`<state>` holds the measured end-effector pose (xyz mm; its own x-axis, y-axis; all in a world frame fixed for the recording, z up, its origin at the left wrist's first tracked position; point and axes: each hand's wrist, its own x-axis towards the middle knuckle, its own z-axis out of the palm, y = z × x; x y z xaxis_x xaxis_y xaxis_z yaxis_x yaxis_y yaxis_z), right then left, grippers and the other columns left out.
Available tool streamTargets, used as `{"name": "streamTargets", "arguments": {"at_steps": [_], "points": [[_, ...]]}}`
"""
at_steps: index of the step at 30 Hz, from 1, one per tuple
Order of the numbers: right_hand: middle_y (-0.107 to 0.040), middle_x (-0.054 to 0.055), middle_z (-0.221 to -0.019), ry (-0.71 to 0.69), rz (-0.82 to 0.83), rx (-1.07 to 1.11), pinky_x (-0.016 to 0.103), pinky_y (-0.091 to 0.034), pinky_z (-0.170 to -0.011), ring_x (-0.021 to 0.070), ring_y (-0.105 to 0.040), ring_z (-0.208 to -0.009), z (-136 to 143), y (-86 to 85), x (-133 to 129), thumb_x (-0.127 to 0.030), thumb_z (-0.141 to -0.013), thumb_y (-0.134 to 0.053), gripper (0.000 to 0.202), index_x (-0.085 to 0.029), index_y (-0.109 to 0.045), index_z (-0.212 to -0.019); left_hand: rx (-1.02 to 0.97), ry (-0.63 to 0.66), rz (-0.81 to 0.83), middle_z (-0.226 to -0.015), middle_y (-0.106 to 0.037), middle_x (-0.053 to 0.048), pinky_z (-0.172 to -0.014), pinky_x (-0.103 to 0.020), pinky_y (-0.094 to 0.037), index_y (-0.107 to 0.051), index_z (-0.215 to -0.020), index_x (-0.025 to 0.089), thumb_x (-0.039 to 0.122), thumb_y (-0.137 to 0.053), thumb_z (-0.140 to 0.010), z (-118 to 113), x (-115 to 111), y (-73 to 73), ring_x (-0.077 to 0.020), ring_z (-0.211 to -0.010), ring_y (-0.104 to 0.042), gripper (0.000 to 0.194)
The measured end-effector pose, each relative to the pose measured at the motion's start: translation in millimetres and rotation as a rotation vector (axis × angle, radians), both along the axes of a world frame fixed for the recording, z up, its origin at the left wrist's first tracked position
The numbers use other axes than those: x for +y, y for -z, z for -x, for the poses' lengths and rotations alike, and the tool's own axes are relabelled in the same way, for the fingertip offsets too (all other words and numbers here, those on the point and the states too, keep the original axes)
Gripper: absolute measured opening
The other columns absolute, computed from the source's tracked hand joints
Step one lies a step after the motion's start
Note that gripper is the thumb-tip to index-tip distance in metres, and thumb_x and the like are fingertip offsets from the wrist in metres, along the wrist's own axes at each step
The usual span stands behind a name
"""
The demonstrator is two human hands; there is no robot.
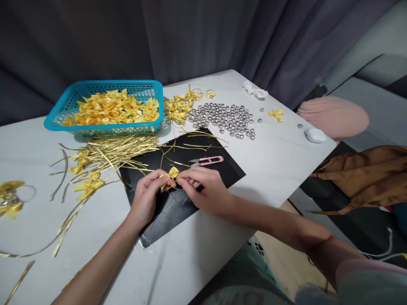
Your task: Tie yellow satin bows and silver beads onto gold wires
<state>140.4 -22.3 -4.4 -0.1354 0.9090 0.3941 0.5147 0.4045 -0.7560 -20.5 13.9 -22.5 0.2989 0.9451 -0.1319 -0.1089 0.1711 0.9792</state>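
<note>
My left hand (149, 192) pinches a small yellow ribbon bow (173, 172) between thumb and fingers, above a black mat (168, 224). From the right, my right hand (203, 186) is closed at the bow's side, its fingertips on a thin gold cord that runs from the bow. The exact hold of the right fingertips is partly hidden. Just beyond my right hand lie pink-handled thread snips (211, 160) on the mat. Loose gold cords (124, 148) are heaped behind my left hand, and some stray onto the mat.
A blue plastic basket (103, 127) of yellow ribbon pieces (114, 108) stands at the back left. Several silver beads (222, 116) spread over the white table (267, 169) behind the mat. Finished-looking yellow bows (89, 184) lie at left. A white mouse-like object (314, 135) sits near the right edge.
</note>
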Motion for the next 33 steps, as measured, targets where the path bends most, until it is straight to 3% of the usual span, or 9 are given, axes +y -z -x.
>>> {"name": "streamTargets", "arguments": {"at_steps": [11, 33], "points": [[-0.067, 0.002, -0.075, -0.080, -0.014, -0.019, 0.022, -0.048, -0.066, 0.0113, -0.059, -0.067, -1.4, 3.5, 5.2, -0.012, -0.089, -0.049, 0.021, -0.018, -0.067, -0.082, 0.016, 0.003, 0.000, -0.055, -0.055, 0.000, -0.058, -0.028, -0.035, -0.063, -0.053, 0.021, 0.026, -0.061, -0.074, 0.7, 0.6, -3.0, -0.0151, -0.057, -0.043, 0.021], [-0.066, 0.003, -0.077, -0.050, 0.101, 0.294, 0.017, -0.046, -0.053, 0.0086, -0.056, -0.065, 7.4, 12.8, 4.7, -0.014, -0.085, -0.055, 0.014, -0.014, -0.068, -0.081, -0.012, 0.002, 0.003, -0.054, -0.057, 0.001, -0.058, -0.026, -0.034, -0.064, -0.053, 0.020, 0.024, -0.064, -0.073, 2.5, 2.1, 0.9, -0.0128, -0.056, -0.043, 0.021]]}}
